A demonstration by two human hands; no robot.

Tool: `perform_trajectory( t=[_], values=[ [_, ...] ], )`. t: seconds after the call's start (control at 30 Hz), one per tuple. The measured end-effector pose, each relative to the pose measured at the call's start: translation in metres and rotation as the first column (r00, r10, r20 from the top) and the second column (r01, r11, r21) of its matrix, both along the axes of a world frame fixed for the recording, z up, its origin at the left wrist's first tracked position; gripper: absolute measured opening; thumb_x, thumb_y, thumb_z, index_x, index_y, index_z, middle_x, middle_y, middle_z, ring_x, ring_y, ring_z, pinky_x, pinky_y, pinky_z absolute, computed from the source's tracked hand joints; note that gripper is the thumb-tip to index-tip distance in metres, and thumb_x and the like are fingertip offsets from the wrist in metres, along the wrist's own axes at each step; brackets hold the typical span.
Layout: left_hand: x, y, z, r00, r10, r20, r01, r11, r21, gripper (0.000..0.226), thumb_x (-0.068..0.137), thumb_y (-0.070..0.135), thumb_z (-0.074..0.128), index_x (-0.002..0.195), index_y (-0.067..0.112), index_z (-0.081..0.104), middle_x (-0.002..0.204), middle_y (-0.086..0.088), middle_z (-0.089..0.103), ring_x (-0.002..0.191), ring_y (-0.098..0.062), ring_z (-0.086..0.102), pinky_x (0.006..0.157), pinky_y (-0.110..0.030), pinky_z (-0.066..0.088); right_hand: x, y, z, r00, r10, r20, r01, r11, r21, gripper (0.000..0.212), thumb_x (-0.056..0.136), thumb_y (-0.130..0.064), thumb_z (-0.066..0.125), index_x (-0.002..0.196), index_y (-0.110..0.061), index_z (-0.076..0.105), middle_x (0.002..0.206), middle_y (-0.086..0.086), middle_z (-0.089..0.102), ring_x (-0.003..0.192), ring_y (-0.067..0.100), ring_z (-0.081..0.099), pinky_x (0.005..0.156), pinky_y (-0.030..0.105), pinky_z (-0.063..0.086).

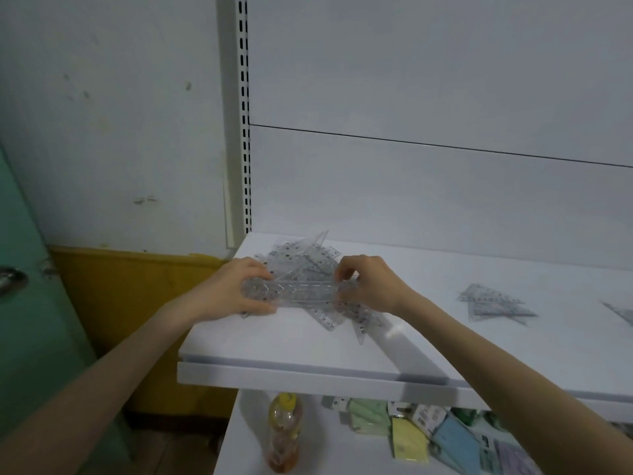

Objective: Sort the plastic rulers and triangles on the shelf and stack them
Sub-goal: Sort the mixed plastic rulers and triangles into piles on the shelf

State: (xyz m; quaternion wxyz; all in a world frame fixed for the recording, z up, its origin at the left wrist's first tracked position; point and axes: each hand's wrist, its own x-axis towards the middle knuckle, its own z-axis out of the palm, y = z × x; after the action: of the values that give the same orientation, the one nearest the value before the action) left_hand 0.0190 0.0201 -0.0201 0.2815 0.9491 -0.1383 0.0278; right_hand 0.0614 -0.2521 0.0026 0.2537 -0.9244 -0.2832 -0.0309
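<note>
A jumbled pile of clear plastic rulers and triangles (308, 262) lies at the left end of the white shelf (308, 351). Just above the pile, both hands hold a small bundle of clear straight rulers (301, 291) lying crosswise. My left hand (236, 289) grips the bundle's left end. My right hand (370, 282) pinches its right end with fingertips. Further right on the shelf rests a stack of clear triangles (493, 303), apart from both hands. Another clear triangle (621, 311) is cut off by the right edge.
The shelf's back panel (411, 186) rises behind the pile, with a slotted upright (244, 132) at its left. On the lower shelf stand a bottle with a yellow cap (284, 433) and several coloured packets (428, 433). A teal door (30, 303) is at left.
</note>
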Motion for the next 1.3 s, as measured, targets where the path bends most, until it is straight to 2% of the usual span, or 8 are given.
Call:
perform_trajectory(
  t=[0.1,0.3,0.47,0.63,0.83,0.93,1.1,1.3],
  values=[
    [0.001,0.002,-0.004,1.0,-0.018,0.013,0.018,1.0,0.015,0.067,0.057,0.065,0.071,0.116,0.038,0.054,0.12,0.018,0.045,0.11,-0.001,0.042,0.092,-0.019,0.035,0.001,-0.008,0.005,0.999,-0.018,-0.039,0.021,0.996,0.089,0.026,0.072,-0.006,0.073,0.068,-0.024,0.057,0.077,-0.002,0.066,0.073,0.014,0.058,0.068,0.022,0.045],
    [0.004,-0.002,-0.004,0.995,0.011,0.104,-0.009,1.0,-0.022,0.047,0.067,0.042,0.081,0.108,0.037,0.056,0.103,0.018,0.053,0.095,0.003,0.05,0.075,-0.011,0.039,0.002,-0.023,0.007,0.996,-0.015,-0.084,0.028,0.987,0.158,0.012,0.077,-0.004,0.072,0.076,-0.014,0.065,0.077,-0.002,0.07,0.071,0.008,0.06,0.073,0.019,0.046],
    [0.004,-0.007,-0.001,0.995,0.018,0.096,-0.013,0.998,-0.054,0.047,0.069,0.034,0.082,0.109,0.033,0.057,0.098,0.012,0.058,0.09,-0.002,0.054,0.074,-0.014,0.043,0.003,-0.034,0.009,0.993,-0.038,-0.108,0.057,0.982,0.179,0.011,0.083,-0.004,0.066,0.079,-0.013,0.064,0.072,-0.001,0.069,0.059,-0.004,0.058,0.062,0.008,0.041],
    [0.002,-0.013,0.0,0.996,0.036,0.085,-0.028,0.995,-0.092,0.056,0.07,0.033,0.081,0.119,0.026,0.057,0.103,0.009,0.059,0.095,-0.002,0.053,0.075,-0.008,0.041,0.001,-0.042,0.01,0.989,-0.03,-0.146,0.061,0.975,0.214,0.01,0.086,-0.004,0.062,0.08,-0.012,0.064,0.069,-0.001,0.069,0.057,-0.003,0.057,0.058,0.016,0.047],
    [0.003,-0.026,0.005,0.992,0.118,0.04,-0.081,0.857,-0.509,0.038,0.07,0.019,0.08,0.104,0.025,0.064,0.085,0.0,0.071,0.083,-0.017,0.063,0.076,-0.018,0.047,0.001,-0.042,0.007,0.984,-0.011,-0.179,0.068,0.948,0.312,0.013,0.088,-0.003,0.058,0.079,-0.012,0.062,0.067,-0.002,0.068,0.062,0.006,0.059,0.058,0.017,0.048],
    [0.003,-0.029,0.011,0.998,0.065,-0.006,-0.058,0.835,-0.547,0.049,0.063,0.013,0.083,0.106,0.026,0.062,0.079,-0.003,0.072,0.074,-0.017,0.063,0.079,-0.033,0.051,0.002,-0.045,0.005,0.982,-0.013,-0.187,0.081,0.931,0.357,0.011,0.09,-0.005,0.058,0.081,-0.01,0.062,0.069,-0.002,0.069,0.065,0.008,0.062,0.059,0.02,0.05],
    [0.009,-0.035,0.014,0.998,0.013,-0.069,-0.048,0.837,-0.546,0.058,0.068,0.009,0.081,0.119,0.023,0.058,0.081,-0.004,0.072,0.081,-0.018,0.067,0.085,-0.03,0.051,0.0,-0.053,0.007,0.974,-0.023,-0.227,0.121,0.896,0.427,0.008,0.091,-0.009,0.062,0.083,-0.005,0.062,0.075,0.005,0.071,0.071,0.014,0.066,0.062,0.025,0.054],
    [0.017,-0.048,0.025,0.999,-0.019,-0.05,-0.013,0.82,-0.573,0.017,0.076,0.0,0.073,0.084,0.014,0.076,0.086,-0.001,0.075,0.081,-0.007,0.069,0.067,-0.012,0.051,-0.005,-0.095,0.013,0.957,-0.133,-0.259,0.255,0.813,0.524,0.01,0.09,-0.009,0.063,0.082,-0.008,0.059,0.089,0.012,0.074,0.079,0.021,0.071,0.072,0.036,0.057]
  ],
)
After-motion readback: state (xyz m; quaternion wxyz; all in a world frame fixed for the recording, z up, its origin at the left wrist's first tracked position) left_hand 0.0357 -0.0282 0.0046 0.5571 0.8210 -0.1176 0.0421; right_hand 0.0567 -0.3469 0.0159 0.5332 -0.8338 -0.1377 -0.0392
